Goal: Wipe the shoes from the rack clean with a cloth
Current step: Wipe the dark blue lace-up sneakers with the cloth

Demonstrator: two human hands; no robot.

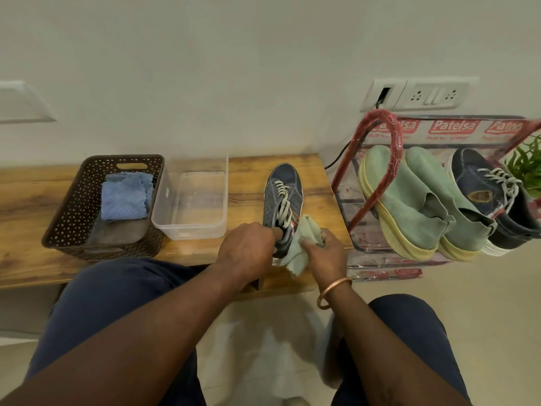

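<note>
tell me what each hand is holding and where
Left hand grips the shoe at its heel opening. Right hand grips the cloth by its bunched middle, beside the shoe's heel.

bare bench point(248, 183) between tub point(190, 200) and shoe point(282, 197)

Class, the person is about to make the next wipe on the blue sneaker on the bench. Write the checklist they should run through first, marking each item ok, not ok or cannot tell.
1. Left hand holds the blue sneaker steady at its collar: ok.
2. Right hand has a firm grip on the green cloth: ok.
3. Cloth is against the sneaker's side by the heel: ok.
4. Heel is fully supported on the wooden bench: cannot tell, the hands hide it.
5. Cloth is damp, and the clear tub holds water: cannot tell.
6. Green slip-on pair and second blue sneaker wait on the rack: ok.
</note>
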